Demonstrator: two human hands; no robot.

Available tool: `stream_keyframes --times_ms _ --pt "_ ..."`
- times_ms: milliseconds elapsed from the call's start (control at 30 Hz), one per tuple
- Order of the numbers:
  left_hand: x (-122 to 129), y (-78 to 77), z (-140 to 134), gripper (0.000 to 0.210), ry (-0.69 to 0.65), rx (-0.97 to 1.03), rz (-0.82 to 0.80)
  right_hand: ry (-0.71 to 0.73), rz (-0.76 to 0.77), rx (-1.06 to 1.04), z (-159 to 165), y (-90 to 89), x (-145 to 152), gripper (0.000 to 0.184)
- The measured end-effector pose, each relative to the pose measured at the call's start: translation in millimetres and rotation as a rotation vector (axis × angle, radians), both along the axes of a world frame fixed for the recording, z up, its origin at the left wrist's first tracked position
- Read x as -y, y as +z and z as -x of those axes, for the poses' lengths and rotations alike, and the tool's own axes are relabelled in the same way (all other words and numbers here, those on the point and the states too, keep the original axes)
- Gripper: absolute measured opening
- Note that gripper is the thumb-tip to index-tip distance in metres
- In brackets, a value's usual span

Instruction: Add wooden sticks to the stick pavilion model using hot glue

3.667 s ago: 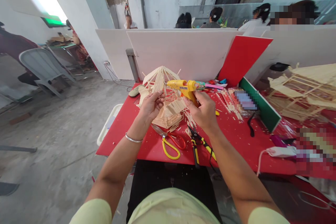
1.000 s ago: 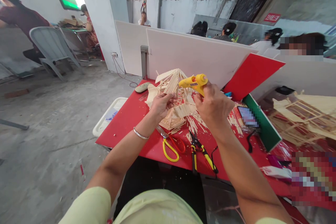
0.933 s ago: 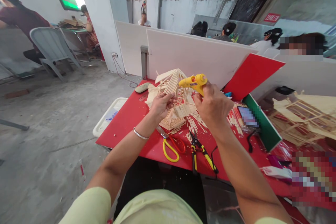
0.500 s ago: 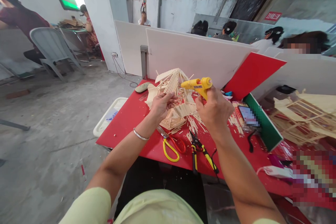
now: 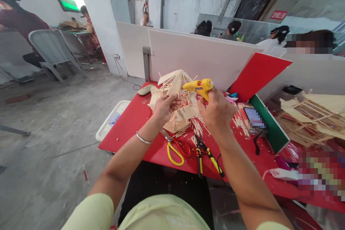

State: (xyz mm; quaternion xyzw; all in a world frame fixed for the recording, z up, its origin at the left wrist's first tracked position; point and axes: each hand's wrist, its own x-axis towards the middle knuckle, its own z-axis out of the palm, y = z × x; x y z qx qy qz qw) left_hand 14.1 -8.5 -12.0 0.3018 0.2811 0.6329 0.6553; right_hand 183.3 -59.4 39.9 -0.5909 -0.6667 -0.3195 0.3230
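A yellow hot glue gun (image 5: 198,85) is in my right hand (image 5: 219,109), its nozzle pointing left at the sloping stick roof of a small wooden model building (image 5: 176,82). My left hand (image 5: 165,108) is closed in a pinch at the roof's lower edge; whatever lies between its fingertips is too small to make out. In front of the model's base lie scissors (image 5: 175,152) with one yellow and one red handle. Beside them rest pliers (image 5: 199,158) with black and yellow grips. Loose thin sticks (image 5: 197,127) are scattered right of the base.
The red table (image 5: 129,133) backs onto white partition boards (image 5: 188,52). A computer mouse (image 5: 145,90) sits at the back left. On the right are a phone (image 5: 254,116), a green board (image 5: 272,125) and another stick model (image 5: 309,115). Other people sit beyond the partition.
My right hand has brought the glue gun slightly left, its nozzle closer to the roof sticks. My left hand keeps its pinch in nearly the same place.
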Motion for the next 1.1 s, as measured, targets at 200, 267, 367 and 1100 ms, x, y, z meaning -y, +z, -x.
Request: stream_keyframes --times_ms 200,267,367,1100 --pt "0.8 2.8 2.1 0.013 -0.009 0.03 0.024 0.011 0.031 -0.018 0.3 0.2 -0.6 0.042" --pt "-0.2 2.7 2.7 0.012 -0.014 0.044 0.039 0.007 0.018 -0.009 0.1 0.3 -0.9 0.042" --pt "-1.5 3.1 3.3 0.012 -0.021 0.052 0.065 0.007 0.0 0.006 -0.1 0.7 -1.0 0.041" --pt "0.2 -1.1 3.6 0.014 -0.038 -0.005 -0.008 0.01 0.03 0.0 0.0 -0.3 0.8 0.042"
